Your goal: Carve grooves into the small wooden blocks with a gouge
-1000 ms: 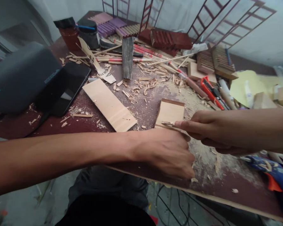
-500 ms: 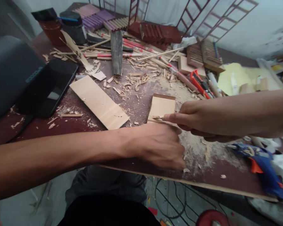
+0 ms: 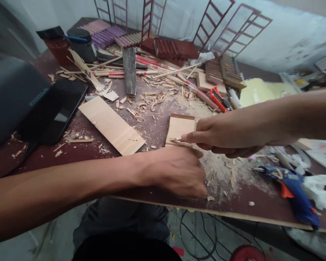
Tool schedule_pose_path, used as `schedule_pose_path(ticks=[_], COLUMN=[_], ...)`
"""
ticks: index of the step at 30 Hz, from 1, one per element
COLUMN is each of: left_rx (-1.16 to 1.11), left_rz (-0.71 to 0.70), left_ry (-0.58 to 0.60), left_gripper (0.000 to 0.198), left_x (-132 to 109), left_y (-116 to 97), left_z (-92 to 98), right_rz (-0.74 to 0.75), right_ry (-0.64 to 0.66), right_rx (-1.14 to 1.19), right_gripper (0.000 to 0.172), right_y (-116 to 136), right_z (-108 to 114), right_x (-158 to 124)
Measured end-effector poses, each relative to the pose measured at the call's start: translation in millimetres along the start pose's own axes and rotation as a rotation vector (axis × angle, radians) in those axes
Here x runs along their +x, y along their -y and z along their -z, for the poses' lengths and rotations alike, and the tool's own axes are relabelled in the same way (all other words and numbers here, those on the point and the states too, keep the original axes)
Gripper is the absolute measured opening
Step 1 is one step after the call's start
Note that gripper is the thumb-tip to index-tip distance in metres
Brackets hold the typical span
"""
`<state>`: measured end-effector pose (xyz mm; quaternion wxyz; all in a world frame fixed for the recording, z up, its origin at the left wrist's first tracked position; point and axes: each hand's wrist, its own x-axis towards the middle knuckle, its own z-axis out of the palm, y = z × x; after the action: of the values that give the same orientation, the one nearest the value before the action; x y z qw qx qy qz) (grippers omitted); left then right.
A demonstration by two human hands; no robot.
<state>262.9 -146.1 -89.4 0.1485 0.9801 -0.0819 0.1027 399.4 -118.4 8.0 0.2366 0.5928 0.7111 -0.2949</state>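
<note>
A small pale wooden board (image 3: 180, 127) with a dark brown strip along its far edge lies on the table between my hands. My right hand (image 3: 222, 134) comes in from the right, closed, its index finger stretched over the board. At that fingertip a small, thin, pale piece (image 3: 175, 139) sticks out above the board's near part; its kind is unclear. My left hand (image 3: 176, 174) is closed like a fist against the board's near edge, back of the hand up. Its fingertips are hidden, as is anything inside it.
Left lie a longer wooden board (image 3: 112, 125) and a black phone (image 3: 54, 108). A blue glue gun (image 3: 290, 192) rests near the front right edge. Behind are an orange cutter (image 3: 218, 99), a grey file-like bar (image 3: 129, 71), wooden sticks and ridged blocks. Shavings cover the table (image 3: 149, 125).
The whole view has shifted slightly, so things sit a little lower and further left. Both hands keep nearly the same place at the small board.
</note>
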Motion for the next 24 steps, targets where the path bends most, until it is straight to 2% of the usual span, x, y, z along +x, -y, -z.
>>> schedule_pose_path(ticks=[2, 3, 6, 8, 11, 13, 15, 17, 19, 21, 24], left_rx=[0.013, 0.028, 0.055, 0.046, 0.026, 0.029, 0.020, -0.023, -0.076, -0.087, -0.026], left_rz=[-0.005, -0.013, -0.023, -0.013, 0.007, 0.005, -0.004, 0.024, 0.070, 0.091, 0.033], left_ry=[-0.006, -0.013, -0.027, -0.014, 0.002, -0.012, -0.033, -0.030, -0.011, 0.011, 0.006], left_gripper=[0.038, 0.038, 0.037, 0.038, 0.039, 0.038, 0.037, 0.036, 0.036, 0.035, 0.033], left_x=[0, 0, 0, 0, 0, 0, 0, -1, -1, -1, 0], left_y=[0, 0, -1, -2, -2, -2, -1, 0, 0, 0, 0], left_z=[0.1, 0.3, 2.0, 3.8, 4.9, 3.9, 2.3, 1.1, 1.2, 2.1, 3.0], right_rz=[-0.057, -0.046, 0.093, 0.099, -0.005, 0.040, 0.167, 0.260, 0.300, 0.301, 0.262], right_ry=[0.144, 0.168, 0.039, 0.070, 0.150, 0.096, -0.046, -0.213, -0.317, -0.314, -0.158], right_rx=[0.000, -0.031, -0.102, -0.017, 0.122, 0.053, -0.175, -0.452, -0.623, -0.618, -0.369], right_gripper=[0.063, 0.063, 0.060, 0.061, 0.063, 0.064, 0.058, 0.042, 0.028, 0.027, 0.050], right_y=[-1, -2, -10, -16, -20, -19, -18, -17, -17, -17, -17], right_z=[2, 2, 0, -3, -10, -16, -21, -22, -23, -22, -23], right_x=[1, -1, -8, -13, -16, -17, -18, -22, -25, -25, -18])
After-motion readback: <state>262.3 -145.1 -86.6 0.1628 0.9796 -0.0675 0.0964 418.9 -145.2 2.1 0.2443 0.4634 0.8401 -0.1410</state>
